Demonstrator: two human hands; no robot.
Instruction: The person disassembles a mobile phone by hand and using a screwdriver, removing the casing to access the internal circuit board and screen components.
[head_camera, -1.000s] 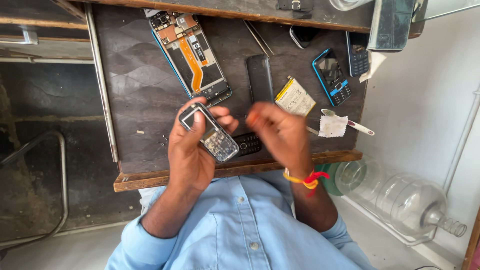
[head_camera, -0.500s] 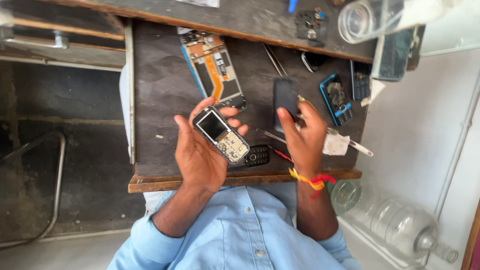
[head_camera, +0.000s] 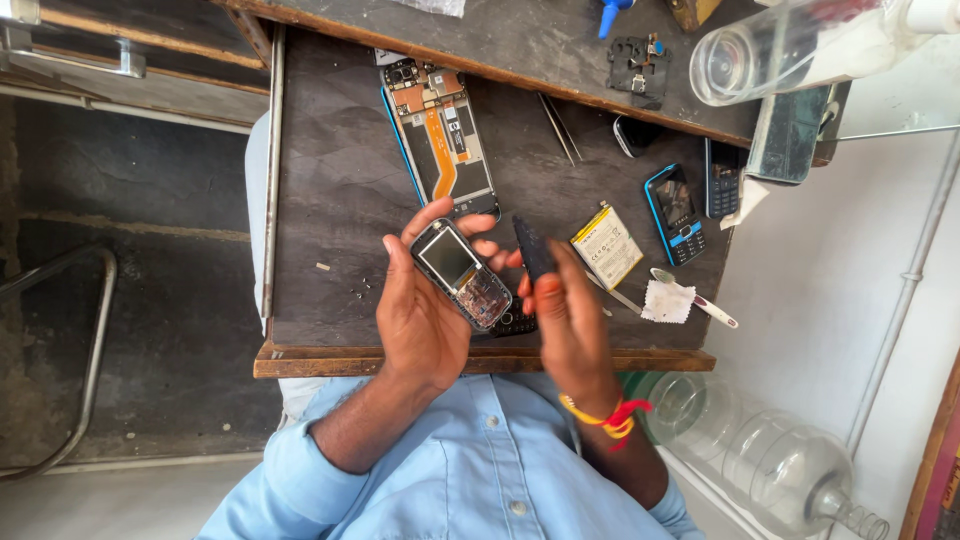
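Left hand: fingers are curling around a small opened keypad phone, thumb lying along its near edge and fingertips wrapping its far side. The phone is lying face up in the palm, screen end pointing up and left toward the far side of the bench, bared keypad end pointing down and right toward the other hand.

Right hand: thumb and forefinger are pinching a dark, flat, tapered piece, possibly a cover or prying tool; which one cannot be told. Its long axis is running nearly upright in the view, its tip pointing away from the person. The piece is sitting just beside the phone's lower right end, slightly apart from it, so the right hand is the nearer one to that end. A red and yellow thread band is circling this wrist.

Under the hands: a black keypad part is lying on the dark worktop, partly hidden.

Further out, on the worktop:
- an opened smartphone frame with an orange flex strip, lying just beyond the left fingers;
- a flat battery, near the right hand;
- a blue-edged keypad phone and a dark one beside it;
- tweezers;
- a white cloth scrap with a small brush touching it.

Beside the bench, clear plastic bottles are lying on the floor.
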